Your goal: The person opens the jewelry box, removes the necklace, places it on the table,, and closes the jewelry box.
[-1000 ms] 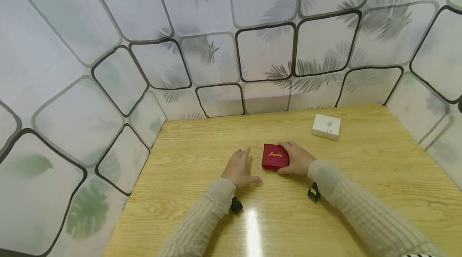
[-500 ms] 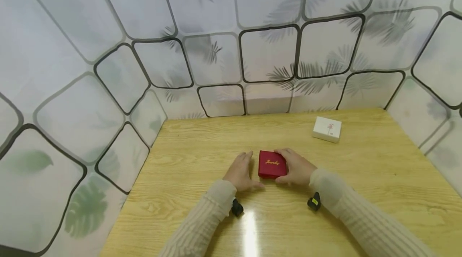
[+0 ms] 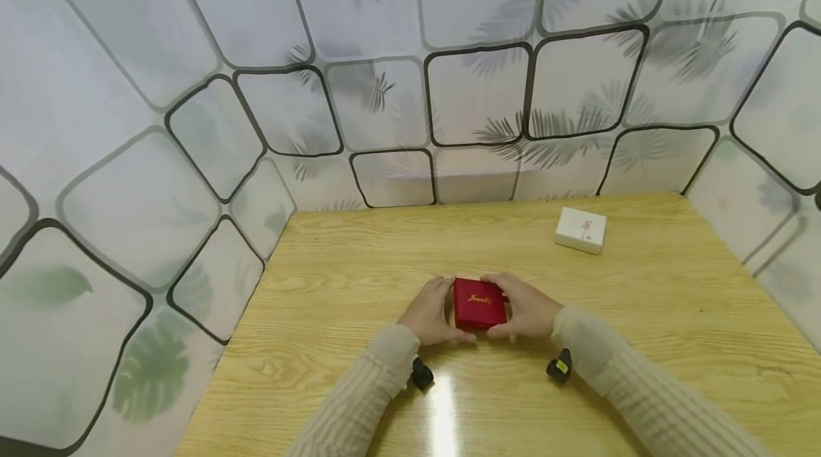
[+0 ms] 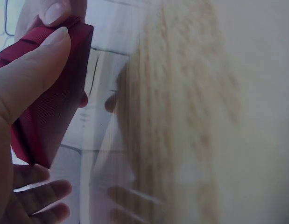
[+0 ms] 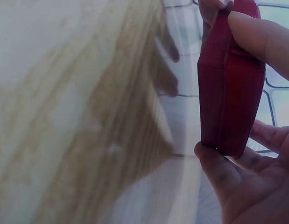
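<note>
Between the two hands is a small red jewelry box [image 3: 479, 304] with gold "Jewelry" lettering on its lid. My left hand [image 3: 431, 314] grips its left side, the thumb along the near face and fingers at the side. From the right, my right hand [image 3: 526, 309] holds the other side, thumb in front and fingers behind. In the left wrist view, both thumbs press the near face of the jewelry box [image 4: 60, 98], by a ribbon-like band. A gap shows between the jewelry box [image 5: 230, 102] and the tabletop in the right wrist view.
A white box [image 3: 580, 230] with a pink flower print lies at the back right of the wooden table [image 3: 359, 250]. Patterned curtain-like walls [image 3: 378, 108] stand behind and at both sides. A bright glare streak [image 3: 442, 407] crosses the table's near part.
The jewelry box has come nearer to the person and slightly left in the right hand. My left hand, apart from it before, has closed in on its left side.
</note>
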`<state>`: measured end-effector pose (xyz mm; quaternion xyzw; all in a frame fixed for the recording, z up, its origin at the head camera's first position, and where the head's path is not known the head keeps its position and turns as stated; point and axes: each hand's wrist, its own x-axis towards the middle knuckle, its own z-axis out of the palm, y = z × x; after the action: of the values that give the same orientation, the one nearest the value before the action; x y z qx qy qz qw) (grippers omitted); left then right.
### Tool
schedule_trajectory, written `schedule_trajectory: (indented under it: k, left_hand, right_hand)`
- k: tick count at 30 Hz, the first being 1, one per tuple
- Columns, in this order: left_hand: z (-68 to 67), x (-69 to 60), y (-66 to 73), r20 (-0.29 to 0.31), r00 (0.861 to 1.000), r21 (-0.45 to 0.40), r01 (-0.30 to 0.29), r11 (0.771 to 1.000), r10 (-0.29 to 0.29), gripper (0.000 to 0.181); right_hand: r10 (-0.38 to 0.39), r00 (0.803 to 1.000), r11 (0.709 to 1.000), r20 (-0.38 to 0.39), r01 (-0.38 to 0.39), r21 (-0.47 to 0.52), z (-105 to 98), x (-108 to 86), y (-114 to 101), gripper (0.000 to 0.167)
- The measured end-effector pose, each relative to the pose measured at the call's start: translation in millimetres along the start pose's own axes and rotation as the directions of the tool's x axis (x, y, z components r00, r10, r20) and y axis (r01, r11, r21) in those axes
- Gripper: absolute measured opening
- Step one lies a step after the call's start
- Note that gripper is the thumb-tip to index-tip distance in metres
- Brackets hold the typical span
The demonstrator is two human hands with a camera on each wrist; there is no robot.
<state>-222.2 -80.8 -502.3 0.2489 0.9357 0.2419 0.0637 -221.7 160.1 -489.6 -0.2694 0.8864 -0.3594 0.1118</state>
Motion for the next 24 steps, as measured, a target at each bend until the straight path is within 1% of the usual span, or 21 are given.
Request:
schedule_trajectory:
  k: [5, 8, 13, 20, 24]
  left_hand:
    - [-2.6, -1.6, 2.0, 0.000, 1.000, -0.040, -0.030, 0.999, 0.030, 0.117]
    - [-3.8, -2.5, 3.0, -0.007, 0.999, -0.062, -0.050, 0.997, 0.049, 0.115]
    - [-4.6, -4.2, 3.5, -0.018, 0.998, -0.075, -0.067, 0.995, 0.066, 0.112]
    - [-3.5, -3.4, 4.4, -0.017, 0.997, -0.052, -0.078, 0.996, 0.077, 0.110]
    - [-2.8, -2.8, 5.3, -0.005, 0.996, -0.039, -0.086, 0.996, 0.086, 0.110]
  right_hand:
    - [0.000, 0.999, 1.000, 0.036, 0.000, 0.013, 2.7, -2.0, 1.8, 0.100]
    - [-0.022, 0.999, 1.000, 0.049, 0.022, 0.004, 4.0, -2.1, 2.4, 0.100]
    - [-0.055, 0.996, 0.998, 0.071, 0.057, -0.031, 5.5, -1.8, 1.9, 0.102]
    - [-0.089, 0.995, 0.991, 0.049, 0.093, -0.097, 12.0, 0.5, -3.0, 0.111]
    - [-0.099, 0.995, 0.988, 0.033, 0.102, -0.120, 16.4, 2.7, -4.3, 0.112]
